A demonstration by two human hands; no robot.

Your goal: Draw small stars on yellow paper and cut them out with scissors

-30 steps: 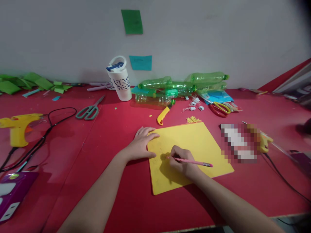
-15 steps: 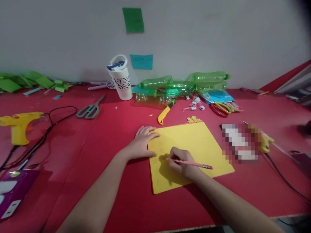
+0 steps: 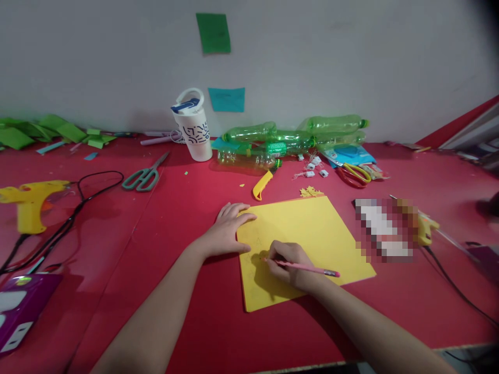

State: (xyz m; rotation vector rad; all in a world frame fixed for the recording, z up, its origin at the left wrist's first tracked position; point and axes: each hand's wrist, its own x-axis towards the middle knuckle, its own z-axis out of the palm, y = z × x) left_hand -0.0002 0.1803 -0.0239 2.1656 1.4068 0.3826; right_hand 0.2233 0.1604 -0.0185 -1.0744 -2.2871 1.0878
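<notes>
A yellow sheet of paper (image 3: 304,223), seemingly the top of a thin stack, lies on the red table. My left hand (image 3: 228,231) rests on its left edge with the fingers spread. A pink pencil (image 3: 312,268) is pinched in my right hand (image 3: 292,262), its tip at the left part of the sheet and its eraser end pointing right. Faint pencil marks show near the tip; the lower ones lie in the hand's shadow. Just beyond the sheet's far edge sits a small heap of yellow paper stars (image 3: 311,191).
A yellow cutter (image 3: 262,185), green plastic bottles (image 3: 249,158) and a white cup (image 3: 194,132) stand or lie behind. Scissors (image 3: 144,176), a glue gun (image 3: 33,202) and a purple power strip (image 3: 27,306) are left. Another glue gun (image 3: 427,231) and a blurred-out object (image 3: 384,228) lie right.
My right hand and the pencil have shifted slightly down and left on the sheet. My left hand stays in place.
</notes>
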